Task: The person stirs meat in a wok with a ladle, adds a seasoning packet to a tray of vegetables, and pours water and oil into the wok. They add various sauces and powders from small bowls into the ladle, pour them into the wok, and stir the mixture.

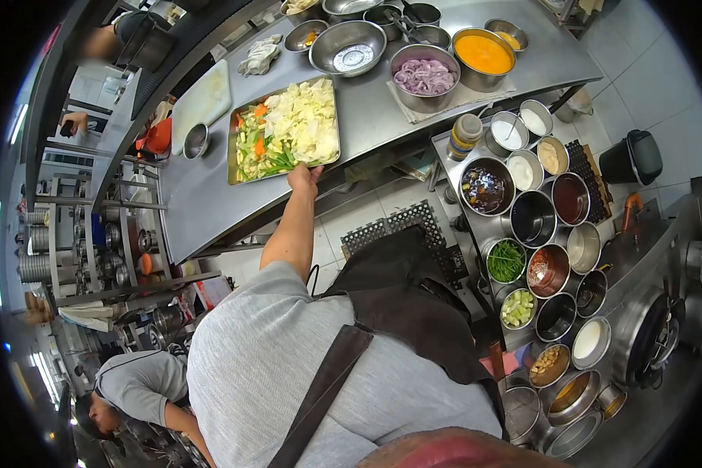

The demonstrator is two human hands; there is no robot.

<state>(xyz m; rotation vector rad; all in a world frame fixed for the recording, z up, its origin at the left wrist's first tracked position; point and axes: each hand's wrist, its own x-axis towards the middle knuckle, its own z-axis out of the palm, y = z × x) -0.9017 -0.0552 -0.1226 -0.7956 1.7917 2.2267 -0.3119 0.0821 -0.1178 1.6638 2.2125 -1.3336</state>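
My left hand [305,179] is at the near edge of a rectangular metal tray [338,117], closed on its rim beside some green beans. Chopped cabbage [304,117] fills much of the tray. Mixed cut vegetables [249,140], with orange and green pieces, lie along its left part. The tray rests on a steel counter [199,203]. To its left are a small metal bowl [196,141] and a white cutting board [203,97]. My right hand is out of view.
Behind the tray stand a large metal bowl [348,48], sliced purple onions [425,76] and an orange liquid [483,53] in pots. Several sauce and ingredient containers [534,218] crowd the right-hand station. Another person [140,382] bends at lower left. A black mat [402,222] covers floor tiles.
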